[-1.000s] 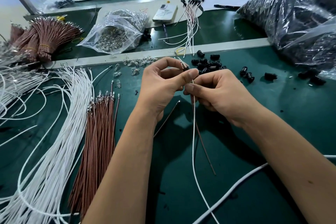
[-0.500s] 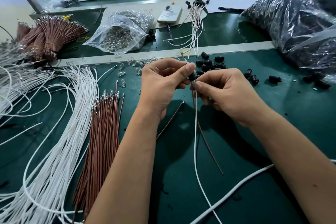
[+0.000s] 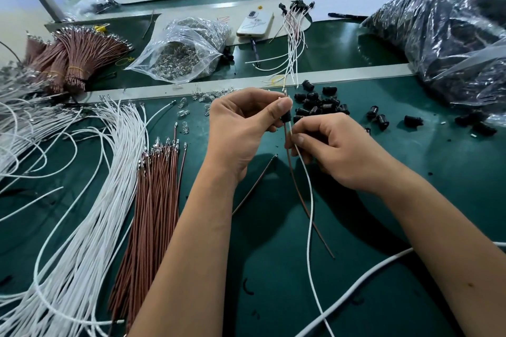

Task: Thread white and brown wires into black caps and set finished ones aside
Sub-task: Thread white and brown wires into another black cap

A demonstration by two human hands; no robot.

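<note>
Presently the left hand (image 3: 243, 128) pinches a black cap (image 3: 286, 117) above the green counter (image 3: 273, 282). The right hand (image 3: 332, 149) grips a white wire (image 3: 308, 200) and brown wire (image 3: 301, 197) hanging just below it, loose caps (image 3: 319, 104) behind.

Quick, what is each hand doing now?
Left hand: pinches the black cap.
Right hand: pinches the white wire and brown wire.
</note>
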